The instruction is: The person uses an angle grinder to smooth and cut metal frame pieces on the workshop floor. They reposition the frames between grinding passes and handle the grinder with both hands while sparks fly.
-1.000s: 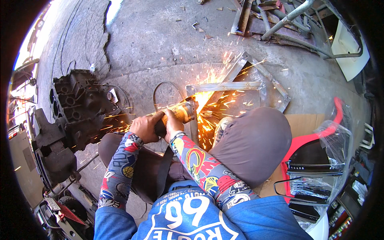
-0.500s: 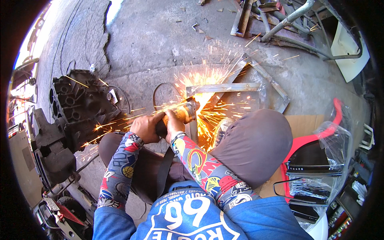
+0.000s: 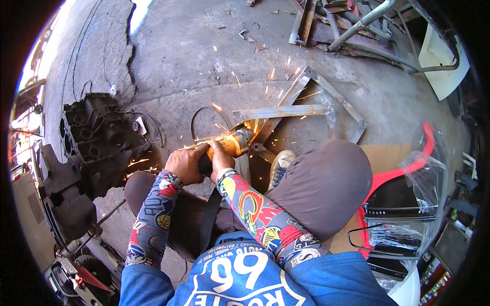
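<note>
Both of my hands are wrapped round a yellow and black angle grinder (image 3: 230, 145). My left hand (image 3: 186, 164) grips its left rear part, and my right hand (image 3: 221, 159) closes on the body just behind the grey metal head. The head sits at the near left corner of a welded steel angle frame (image 3: 286, 111) lying on the floor. A few orange sparks fly around that corner. The disc and its exact contact with the steel cannot be made out. My shoe (image 3: 281, 167) rests close to the frame, right of the grinder.
A dark engine block (image 3: 104, 140) stands at the left. Plastic-wrapped black panels with a red frame (image 3: 380, 181) lie on cardboard (image 3: 385, 156) at the right. Scrap steel and pipes (image 3: 365, 25) are piled at the far right. A thin cable (image 3: 193, 122) loops on the floor.
The thick spray of sparks and bright glow at the frame's corner has shrunk to scattered sparks. Both hands keep their grip on the grinder in nearly the same place.
</note>
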Available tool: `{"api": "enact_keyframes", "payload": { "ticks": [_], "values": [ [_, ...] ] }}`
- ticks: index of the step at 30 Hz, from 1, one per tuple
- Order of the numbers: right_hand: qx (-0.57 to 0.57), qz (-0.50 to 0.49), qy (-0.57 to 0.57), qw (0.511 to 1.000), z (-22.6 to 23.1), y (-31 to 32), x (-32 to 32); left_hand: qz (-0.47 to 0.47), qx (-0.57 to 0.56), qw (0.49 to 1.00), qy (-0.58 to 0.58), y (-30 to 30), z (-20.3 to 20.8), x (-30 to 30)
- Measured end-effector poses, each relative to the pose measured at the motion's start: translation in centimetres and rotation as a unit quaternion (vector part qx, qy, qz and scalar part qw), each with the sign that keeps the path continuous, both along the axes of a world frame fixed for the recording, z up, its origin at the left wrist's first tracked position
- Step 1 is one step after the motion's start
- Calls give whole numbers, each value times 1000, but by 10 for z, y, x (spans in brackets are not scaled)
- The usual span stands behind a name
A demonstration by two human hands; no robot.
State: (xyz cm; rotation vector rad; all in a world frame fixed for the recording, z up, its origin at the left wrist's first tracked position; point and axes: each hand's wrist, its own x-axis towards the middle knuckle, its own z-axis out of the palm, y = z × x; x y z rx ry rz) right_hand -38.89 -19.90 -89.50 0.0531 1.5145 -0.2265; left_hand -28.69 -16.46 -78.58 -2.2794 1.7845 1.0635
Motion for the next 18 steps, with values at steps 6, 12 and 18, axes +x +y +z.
{"api": "enact_keyframes", "payload": {
  "ticks": [6,12,18],
  "values": [
    [-13,-3,7,1000,19,18,12,54,23,998,-3,16,19,6],
    [-133,72,-63,987,42,17,29,212,-64,975,31,52,28,13],
    [-250,70,-84,962,49,7,41,329,90,940,16,74,26,19]
  ]
}}
